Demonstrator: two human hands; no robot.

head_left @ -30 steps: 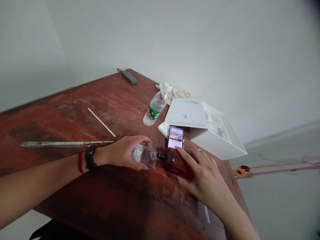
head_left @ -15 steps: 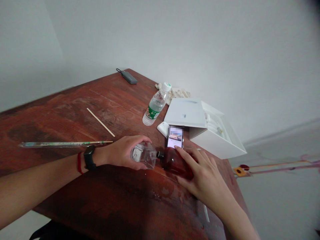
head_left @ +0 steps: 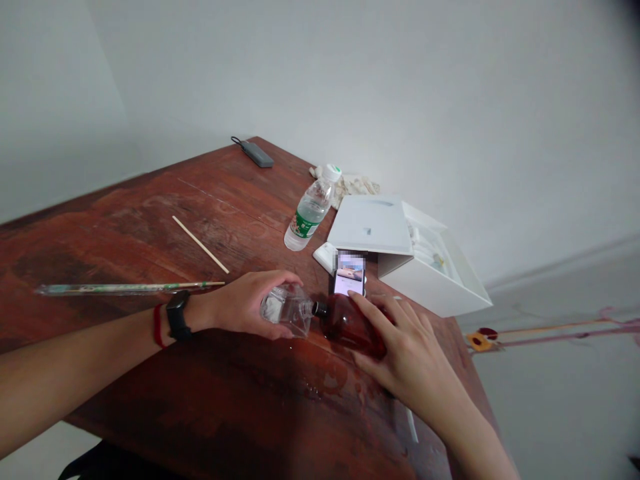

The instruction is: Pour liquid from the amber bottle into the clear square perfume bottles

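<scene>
My left hand (head_left: 260,303) is closed around a clear, angular bottle (head_left: 287,310) lying on its side, neck to the right. My right hand (head_left: 395,333) curls over a dark red translucent bottle (head_left: 353,327), also tipped sideways, thumb below and fingers on top. Between the two bottles sits a short black neck or cap piece (head_left: 320,309), and the bottle mouths face each other there; I cannot tell which bottle it belongs to. Just behind the red bottle a phone (head_left: 349,283) stands with its screen lit, close to my right fingertips.
On the brown wooden table (head_left: 125,233) a green-labelled water bottle (head_left: 307,217) stands near an open white box (head_left: 373,227). A wooden stick (head_left: 200,244) and a wrapped stick (head_left: 130,289) lie left. Water drops (head_left: 315,390) wet the front. A grey device (head_left: 257,154) lies at the far corner.
Both hands and both bottles keep nearly the same positions. The whole view has shifted very slightly.
</scene>
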